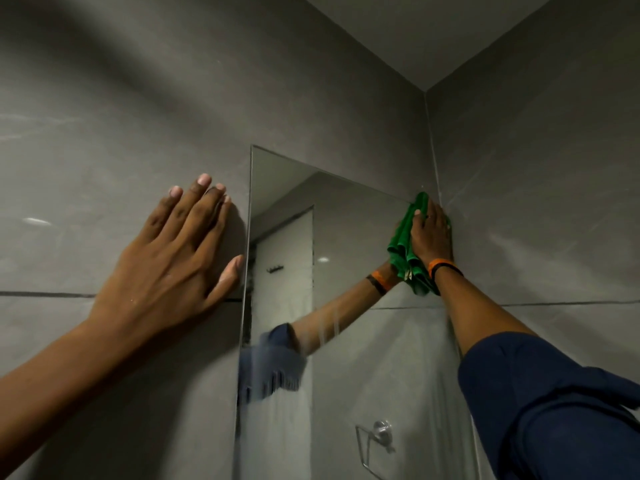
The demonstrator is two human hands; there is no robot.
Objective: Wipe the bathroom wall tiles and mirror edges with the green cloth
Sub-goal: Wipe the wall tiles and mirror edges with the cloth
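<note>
My right hand presses the green cloth flat against the upper right corner of the mirror, where the glass meets the corner of the grey wall tiles. The fingers of that hand are spread nearly straight rather than curled, pinning the cloth to the surface under palm and fingertips; the cloth bunches out to the left of the hand and hangs a little below the wrist, beside the orange wristband. My left hand rests open and empty on the tile just left of the mirror's left edge, fingers splayed, thumb tip almost touching the glass, bracing me as I reach.

The relation that matters: the mirror's right edge runs downward from under my right fingers, its long axis close to vertical and lying just beside the wall corner. The top edge slopes away to the upper left from the same fingertips. The right hand, already holding the cloth, is the one on that edge; the left is well apart from it. I judge the next stroke wants to follow the edge down from the corner, with the cloth kept folded over the glass rim.
</note>
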